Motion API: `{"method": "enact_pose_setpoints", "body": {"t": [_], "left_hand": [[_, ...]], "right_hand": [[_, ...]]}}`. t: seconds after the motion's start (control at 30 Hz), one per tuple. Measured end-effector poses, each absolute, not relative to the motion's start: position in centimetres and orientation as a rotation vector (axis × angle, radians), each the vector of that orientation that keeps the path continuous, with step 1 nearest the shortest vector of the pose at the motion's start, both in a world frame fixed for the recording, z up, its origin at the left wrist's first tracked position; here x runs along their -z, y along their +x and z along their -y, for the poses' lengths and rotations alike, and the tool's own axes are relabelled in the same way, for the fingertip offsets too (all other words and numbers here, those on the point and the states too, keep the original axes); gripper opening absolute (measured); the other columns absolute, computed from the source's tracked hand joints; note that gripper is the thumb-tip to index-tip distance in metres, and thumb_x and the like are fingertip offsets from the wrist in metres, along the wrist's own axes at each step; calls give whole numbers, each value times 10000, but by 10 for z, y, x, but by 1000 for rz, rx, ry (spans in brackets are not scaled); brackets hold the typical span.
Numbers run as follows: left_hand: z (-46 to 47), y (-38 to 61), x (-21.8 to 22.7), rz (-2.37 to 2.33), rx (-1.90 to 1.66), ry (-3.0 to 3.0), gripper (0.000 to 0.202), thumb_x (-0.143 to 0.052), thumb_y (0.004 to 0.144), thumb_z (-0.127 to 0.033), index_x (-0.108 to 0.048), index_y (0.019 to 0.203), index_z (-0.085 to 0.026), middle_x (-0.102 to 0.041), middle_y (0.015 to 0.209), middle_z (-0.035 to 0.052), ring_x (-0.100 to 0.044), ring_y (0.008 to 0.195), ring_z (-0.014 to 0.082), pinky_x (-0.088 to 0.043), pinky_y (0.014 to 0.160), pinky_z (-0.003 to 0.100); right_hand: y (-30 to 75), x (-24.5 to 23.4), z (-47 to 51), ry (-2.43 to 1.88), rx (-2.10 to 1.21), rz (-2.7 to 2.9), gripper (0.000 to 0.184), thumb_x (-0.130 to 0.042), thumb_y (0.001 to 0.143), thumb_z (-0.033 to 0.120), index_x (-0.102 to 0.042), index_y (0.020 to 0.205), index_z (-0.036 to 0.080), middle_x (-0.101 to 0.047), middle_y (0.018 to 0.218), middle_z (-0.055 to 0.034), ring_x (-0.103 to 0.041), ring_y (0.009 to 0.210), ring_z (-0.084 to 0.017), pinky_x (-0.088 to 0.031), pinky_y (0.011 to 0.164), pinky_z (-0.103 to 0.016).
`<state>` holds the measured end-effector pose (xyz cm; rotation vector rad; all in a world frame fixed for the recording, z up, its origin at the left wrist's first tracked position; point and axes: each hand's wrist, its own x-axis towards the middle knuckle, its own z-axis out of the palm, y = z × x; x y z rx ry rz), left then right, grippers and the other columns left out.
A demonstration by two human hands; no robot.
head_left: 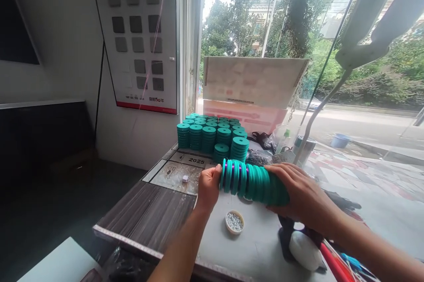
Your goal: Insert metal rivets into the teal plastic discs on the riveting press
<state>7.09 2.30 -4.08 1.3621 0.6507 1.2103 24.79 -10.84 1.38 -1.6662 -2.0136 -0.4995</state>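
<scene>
A sideways row of teal round spools (253,183) is held above the table between my two hands. Purple thread or line shows in the grooves at its left part. My left hand (209,187) is closed, thumb and curled fingers at the left end spool. My right hand (298,189) wraps over the right end of the row from above. Below the row stands a small round dish (234,222) of whitish beads. Stacks of similar teal spools (208,138) stand upright behind, with a shorter stack (221,153) at the front.
A small white piece (185,179) lies on the table's printed sheet (172,171). A dark stand with a white rounded part (305,250) is under my right forearm. Black cords and a can (305,144) sit by the window. A grey lamp arm (314,118) rises at right.
</scene>
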Motion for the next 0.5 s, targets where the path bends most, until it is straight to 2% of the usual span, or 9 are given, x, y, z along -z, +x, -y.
{"method": "enact_pose_setpoints", "body": {"t": [0.07, 0.13, 0.2, 0.23, 0.3, 0.4, 0.47, 0.5], "left_hand": [[-23, 75, 42, -628, -1214, 1370, 515, -497, 699, -594, -303, 460, -181, -239, 471, -52, -188, 484, 80, -153, 466, 246], [-23, 77, 41, -617, -1215, 1361, 522, -492, 696, -602, -292, 460, -182, -227, 474, -54, -173, 487, 78, -149, 465, 246], [-23, 74, 38, -626, -1206, 1328, 513, -530, 671, -594, -324, 457, -176, -253, 476, -53, -196, 486, 76, -167, 461, 240], [-23, 72, 37, -637, -1202, 1303, 501, -557, 653, -585, -353, 461, -171, -280, 478, -51, -222, 484, 77, -184, 459, 235], [-18, 65, 38, -679, -1212, 1231, 466, -591, 628, -576, -415, 497, -165, -340, 494, -48, -278, 483, 80, -216, 455, 223], [-1, 53, 50, -771, -1237, 1085, 448, -545, 651, -610, -475, 596, -170, -407, 523, -44, -323, 467, 80, -231, 433, 203], [16, 48, 65, -817, -1226, 1000, 456, -513, 666, -628, -486, 638, -173, -427, 534, -41, -333, 451, 78, -232, 420, 192], [24, 47, 73, -829, -1214, 969, 458, -515, 665, -629, -488, 643, -172, -428, 534, -41, -335, 447, 77, -235, 417, 189]], "right_hand": [[253, -30, 102, -1823, 45, 2007, 587, -712, 550, 311, -504, 1085, 188, -590, 994, -71, -554, 909, -249, -443, 795, -388], [257, -45, 97, -1871, -429, 1989, 563, -699, 562, 350, -512, 1071, 199, -598, 922, -32, -578, 822, -211, -475, 698, -320], [259, -48, 96, -1855, -545, 1995, 536, -681, 581, 349, -504, 1066, 202, -597, 899, -19, -583, 793, -191, -479, 667, -292], [258, -45, 97, -1861, -412, 2001, 544, -681, 576, 339, -497, 1069, 203, -594, 928, -27, -579, 819, -200, -478, 694, -310], [253, -31, 104, -1840, 82, 1998, 578, -684, 566, 305, -476, 1095, 198, -579, 1023, -60, -559, 907, -239, -459, 785, -387], [234, -1, 121, -1672, 741, 1933, 603, -660, 629, 265, -436, 1177, 156, -532, 1151, -133, -477, 1075, -320, -373, 906, -517], [213, 18, 130, -1576, 863, 1957, 498, -585, 724, 206, -445, 1199, 162, -528, 1173, -138, -460, 1116, -314, -377, 920, -497], [201, 27, 131, -1597, 791, 2009, 420, -532, 755, 147, -483, 1171, 184, -551, 1147, -120, -496, 1084, -287, -415, 891, -451]]}}
